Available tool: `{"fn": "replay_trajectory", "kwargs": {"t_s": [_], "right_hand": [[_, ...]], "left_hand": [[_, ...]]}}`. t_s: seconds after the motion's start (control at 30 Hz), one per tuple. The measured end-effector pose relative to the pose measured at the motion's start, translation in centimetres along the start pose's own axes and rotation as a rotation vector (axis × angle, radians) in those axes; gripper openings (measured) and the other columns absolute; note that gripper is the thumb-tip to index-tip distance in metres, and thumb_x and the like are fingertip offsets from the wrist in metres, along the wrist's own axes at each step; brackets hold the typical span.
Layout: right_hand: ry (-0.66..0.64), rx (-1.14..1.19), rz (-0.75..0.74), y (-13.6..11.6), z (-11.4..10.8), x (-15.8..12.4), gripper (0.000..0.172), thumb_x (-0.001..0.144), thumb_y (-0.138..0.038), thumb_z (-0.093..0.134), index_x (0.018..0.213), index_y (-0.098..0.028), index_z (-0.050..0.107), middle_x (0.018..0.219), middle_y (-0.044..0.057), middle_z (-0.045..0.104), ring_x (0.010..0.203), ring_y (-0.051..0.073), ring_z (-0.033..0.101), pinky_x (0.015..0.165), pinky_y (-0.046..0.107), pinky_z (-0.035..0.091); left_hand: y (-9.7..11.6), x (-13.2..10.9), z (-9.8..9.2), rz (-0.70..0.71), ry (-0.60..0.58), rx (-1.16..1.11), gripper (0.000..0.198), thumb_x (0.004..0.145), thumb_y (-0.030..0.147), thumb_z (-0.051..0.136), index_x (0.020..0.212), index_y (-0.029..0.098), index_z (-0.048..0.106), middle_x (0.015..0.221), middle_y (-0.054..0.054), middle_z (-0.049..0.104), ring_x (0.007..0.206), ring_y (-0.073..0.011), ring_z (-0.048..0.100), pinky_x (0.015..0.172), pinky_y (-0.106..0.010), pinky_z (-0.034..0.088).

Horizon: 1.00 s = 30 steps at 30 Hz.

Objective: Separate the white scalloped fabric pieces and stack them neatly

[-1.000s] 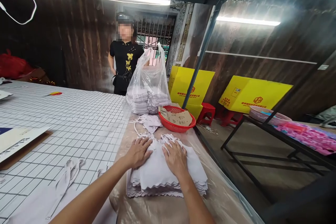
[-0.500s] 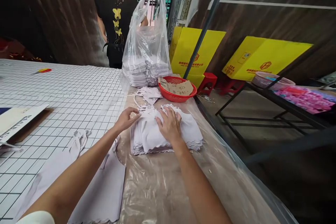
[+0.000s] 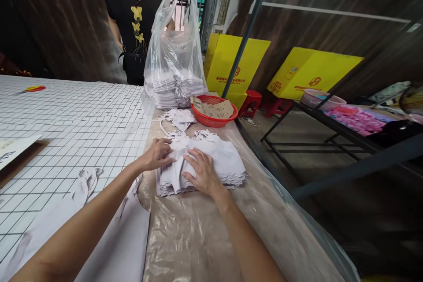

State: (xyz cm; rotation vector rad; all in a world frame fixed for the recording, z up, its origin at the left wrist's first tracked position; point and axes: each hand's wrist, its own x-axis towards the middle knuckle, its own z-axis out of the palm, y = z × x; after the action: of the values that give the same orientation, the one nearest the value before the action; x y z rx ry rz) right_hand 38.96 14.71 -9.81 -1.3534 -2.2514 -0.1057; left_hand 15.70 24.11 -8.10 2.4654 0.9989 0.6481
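A stack of pale lilac-white cloth pieces (image 3: 224,161) with wavy edges and thin straps at the far end lies on the plastic-covered part of the table. At its left edge my left hand (image 3: 157,155) has its fingers curled in on the top piece, which is creased there. My right hand (image 3: 203,171) rests on the stack with its fingers spread, pressing on the top cloth. Beyond the stack lies a small crumpled cloth piece with straps (image 3: 180,118). A larger strapped cloth piece (image 3: 115,238) is spread flat under my left forearm.
A clear plastic bag (image 3: 175,61) of folded cloth stands behind, beside a red basket (image 3: 211,119) holding cardboard. A person in black (image 3: 124,22) is across the table. Yellow boxes (image 3: 238,59), a red stool (image 3: 250,103) and a metal-framed table (image 3: 310,114) stand right.
My right hand has slid left and toward me over the stack. My left hand's fingers have curled in on the top cloth. The whole view has shifted slightly, moving things left.
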Motion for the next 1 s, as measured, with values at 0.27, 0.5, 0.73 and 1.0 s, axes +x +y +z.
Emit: {"fn": "replay_trajectory", "kwargs": {"t_s": [0.27, 0.5, 0.73, 1.0], "right_hand": [[0.034, 0.006, 0.032, -0.7, 0.8, 3.9, 0.028, 0.092, -0.033, 0.06, 0.119, -0.027, 0.066, 0.135, 0.01, 0.056, 0.128, 0.027, 0.043, 0.103, 0.043, 0.033], [0.081, 0.092, 0.144, -0.4, 1.7, 7.6, 0.013, 0.093, -0.028, 0.059, 0.094, -0.025, 0.071, 0.129, 0.006, 0.059, 0.124, 0.024, 0.046, 0.098, 0.043, 0.035], [0.127, 0.058, 0.158, 0.3, 1.2, 7.4, 0.018, 0.094, -0.03, 0.058, 0.108, -0.025, 0.069, 0.132, 0.006, 0.06, 0.127, 0.023, 0.048, 0.106, 0.041, 0.033], [0.057, -0.137, 0.47, 8.2, -2.2, 1.1, 0.04, 0.102, -0.037, 0.037, 0.134, -0.024, 0.056, 0.144, 0.011, 0.053, 0.141, 0.029, 0.036, 0.112, 0.056, 0.025]], "left_hand": [[-0.7, -0.5, -0.9, 0.004, -0.069, -0.043, 0.033, 0.089, 0.051, 0.051, 0.084, 0.022, 0.064, 0.127, -0.011, 0.055, 0.124, -0.0303, 0.045, 0.105, -0.05, 0.039], [-0.4, 3.3, -4.9, 0.064, -0.156, -0.035, 0.033, 0.088, 0.052, 0.052, 0.083, 0.022, 0.064, 0.132, -0.01, 0.056, 0.124, -0.0283, 0.047, 0.106, -0.047, 0.039], [0.7, 3.2, -1.3, 0.062, 0.212, 0.245, 0.022, 0.089, 0.027, 0.048, 0.101, 0.015, 0.063, 0.119, -0.018, 0.06, 0.114, -0.0323, 0.053, 0.096, -0.054, 0.046], [4.3, 2.7, 5.6, 0.043, 0.032, 0.312, 0.056, 0.095, 0.049, 0.043, 0.145, 0.025, 0.044, 0.154, -0.013, 0.039, 0.145, -0.0401, 0.026, 0.113, -0.062, 0.026]]}}
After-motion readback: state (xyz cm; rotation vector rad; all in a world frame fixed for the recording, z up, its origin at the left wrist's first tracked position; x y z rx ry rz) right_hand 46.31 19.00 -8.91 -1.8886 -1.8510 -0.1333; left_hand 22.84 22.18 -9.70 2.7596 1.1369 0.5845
